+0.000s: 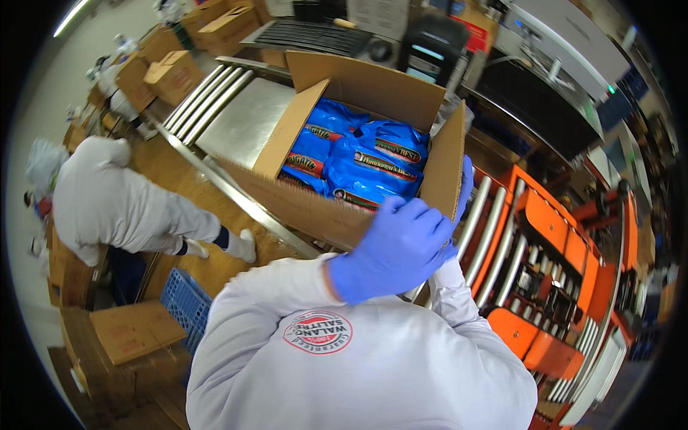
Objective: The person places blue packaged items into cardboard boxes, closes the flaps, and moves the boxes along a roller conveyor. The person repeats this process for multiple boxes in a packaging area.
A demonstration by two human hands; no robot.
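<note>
An open cardboard box stands before me on the roller conveyor, its flaps raised. Several blue printed plastic packs fill it. My left hand, in a blue-violet glove, reaches across to the near right corner. Its fingers curl over the edge by the right flap. My right hand, gloved alike, lies against the outer side of that flap. Most of it is hidden behind the flap and my left hand, so its grip cannot be made out.
Left of the box lie a steel plate and steel rollers. An orange-framed roller machine adjoins on the right. Behind are a keyboard and a black printer. A co-worker bends at left, near a blue crate and cartons.
</note>
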